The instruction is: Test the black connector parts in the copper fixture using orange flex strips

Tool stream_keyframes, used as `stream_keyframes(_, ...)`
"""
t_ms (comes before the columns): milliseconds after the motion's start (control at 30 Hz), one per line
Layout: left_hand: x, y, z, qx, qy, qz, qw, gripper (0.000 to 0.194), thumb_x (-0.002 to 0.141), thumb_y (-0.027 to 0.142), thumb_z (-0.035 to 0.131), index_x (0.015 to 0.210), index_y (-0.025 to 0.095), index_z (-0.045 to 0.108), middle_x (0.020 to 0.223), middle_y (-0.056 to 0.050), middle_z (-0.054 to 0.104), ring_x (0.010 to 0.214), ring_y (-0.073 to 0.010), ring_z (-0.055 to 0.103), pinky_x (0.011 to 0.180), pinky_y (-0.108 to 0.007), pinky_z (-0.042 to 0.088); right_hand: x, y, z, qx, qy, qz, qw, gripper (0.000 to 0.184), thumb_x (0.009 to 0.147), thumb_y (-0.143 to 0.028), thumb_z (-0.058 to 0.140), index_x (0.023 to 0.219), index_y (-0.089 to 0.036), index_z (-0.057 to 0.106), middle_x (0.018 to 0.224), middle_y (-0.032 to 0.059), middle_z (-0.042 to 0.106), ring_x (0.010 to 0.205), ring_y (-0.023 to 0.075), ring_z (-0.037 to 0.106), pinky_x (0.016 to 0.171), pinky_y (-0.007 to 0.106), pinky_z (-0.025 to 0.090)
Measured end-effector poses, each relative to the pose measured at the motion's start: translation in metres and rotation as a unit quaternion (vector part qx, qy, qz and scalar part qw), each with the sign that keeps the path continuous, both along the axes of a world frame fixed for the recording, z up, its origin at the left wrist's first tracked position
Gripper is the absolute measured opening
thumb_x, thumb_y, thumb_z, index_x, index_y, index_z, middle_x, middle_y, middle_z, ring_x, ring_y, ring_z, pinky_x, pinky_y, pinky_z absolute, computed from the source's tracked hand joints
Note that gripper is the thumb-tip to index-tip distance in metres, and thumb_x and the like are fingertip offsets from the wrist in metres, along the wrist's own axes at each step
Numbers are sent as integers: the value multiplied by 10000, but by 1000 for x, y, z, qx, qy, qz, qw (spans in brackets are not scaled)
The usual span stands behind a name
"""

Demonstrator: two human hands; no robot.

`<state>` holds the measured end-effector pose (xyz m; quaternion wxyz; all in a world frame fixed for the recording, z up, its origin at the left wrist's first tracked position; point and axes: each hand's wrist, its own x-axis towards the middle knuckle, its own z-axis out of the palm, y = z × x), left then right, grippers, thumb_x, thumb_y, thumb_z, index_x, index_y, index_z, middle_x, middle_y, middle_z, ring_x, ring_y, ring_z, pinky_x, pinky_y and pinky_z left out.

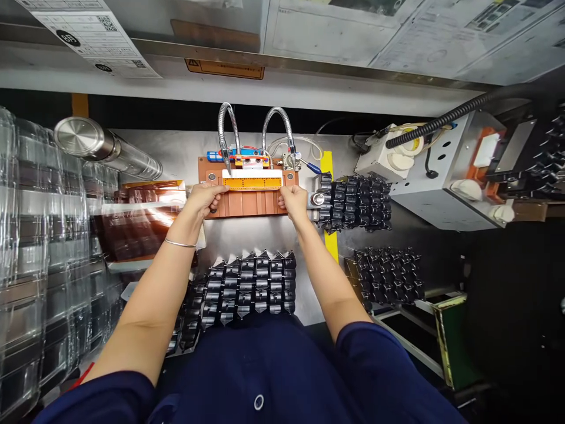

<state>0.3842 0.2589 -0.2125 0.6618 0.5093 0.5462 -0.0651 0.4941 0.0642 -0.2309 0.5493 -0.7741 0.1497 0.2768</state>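
The left hand (205, 199) pinches the left end of an orange strip (252, 184) between thumb and fingers, while the right hand (293, 200) closes on its right end. The strip lies level across the upper part of a brown fixture (249, 206), just in front of a white bar (251, 174). Two bendable metal hoses (278, 112) arch over the back of the fixture, which sits on a metal counter (309, 288). A thin bracelet (180, 242) circles the left wrist.

Nearer the person's body stands a block of black ribbed parts (260, 282) in rows. Two more groups of black parts are to the right, one (362, 203) near the right hand, the other (391, 274) closer to the counter's front. Yellow tape (332, 247) runs beside them. On the left, a steel flask (136, 156) leans near stacked clear trays (26, 235).
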Motion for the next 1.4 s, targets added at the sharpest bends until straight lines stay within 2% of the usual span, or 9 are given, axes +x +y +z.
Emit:
stream_keyframes(167, -13, 13, 6, -15, -2, -91, 996, 189, 727, 133, 760, 639, 99, 596, 504, -29, 614, 372, -79, 524, 343, -153, 425, -24, -65, 6, -18, -35, 61, 997, 267, 764, -398, 648, 651, -182, 538, 516, -33, 606, 417, 88, 538, 407, 195, 439)
stream_keyframes(367, -42, 8, 14, -7, -58, -42, 997, 120, 821, 139, 672, 727, 87, 619, 579, -33, 642, 390, -68, 540, 386, -164, 458, -168, -170, -1, -92, -60, 166, 980, 553, 533, -443, 808, 1000, -194, 651, 964, 88, 733, 825, 236, 687, 751, 401, 573)
stream_keyframes(500, -63, -14, 24, 14, -67, 6, 998, 127, 876, 143, 567, 752, 116, 563, 558, 11, 607, 384, -66, 518, 397, -170, 436, -214, -196, -3, -47, -11, 155, 987, 411, 633, -482, 729, 913, -187, 673, 916, 105, 746, 876, 286, 702, 817, 459, 570)
stream_keyframes(633, -87, -43, 33, 161, -108, -15, 981, 73, 861, 196, 559, 848, 137, 599, 696, -19, 659, 555, -104, 601, 528, -211, 499, -170, -180, 22, -91, -138, 165, 972, 363, 754, -452, 645, 1009, -196, 674, 977, 108, 745, 908, 293, 699, 844, 467, 564)
stream_keyframes(800, -100, -73, 28, 520, -240, -158, 804, 206, 882, 313, 557, 971, 173, 680, 1086, -108, 695, 1076, -222, 615, 985, -400, 458, -99, -89, 43, -166, -422, 382, 805, 391, 855, -242, 538, 1230, -174, 626, 1309, 124, 621, 1242, 284, 544, 1085, 494, 391)
stream_keyframes(967, -80, -68, -1, 579, -208, -317, 722, 223, 896, 284, 558, 1049, 195, 694, 1191, -134, 672, 1196, -293, 559, 1055, -531, 362, -81, -17, 15, -197, -468, 491, 708, 396, 919, -153, 435, 1279, -199, 594, 1375, 111, 573, 1289, 269, 480, 1103, 533, 317)
stream_keyframes(1167, -48, -34, -26, 570, -170, -373, 712, 218, 892, 258, 558, 1046, 221, 709, 1235, -119, 658, 1209, -303, 552, 1043, -532, 370, -29, -34, 5, -197, -476, 459, 724, 364, 928, -291, 469, 1244, -178, 610, 1297, 132, 614, 1229, 280, 505, 1050, 476, 388)
stream_keyframes(1267, -37, -25, -34, 559, -170, -363, 725, 225, 888, 293, 570, 1052, 236, 712, 1239, -106, 658, 1230, -297, 537, 1040, -514, 381, 27, -48, 11, -307, -439, 372, 758, 384, 925, -280, 460, 1250, -124, 595, 1246, 197, 620, 1143, 316, 535, 978, 488, 425)
stream_keyframes(1400, -35, -24, -40, 536, -172, -350, 748, 228, 885, 326, 575, 1038, 236, 718, 1245, -109, 656, 1250, -306, 521, 1030, -500, 390, 86, -52, 15, -427, -344, 383, 743, 296, 885, -166, 521, 1141, -91, 650, 1024, 232, 687, 968, 313, 610, 826, 427, 473)
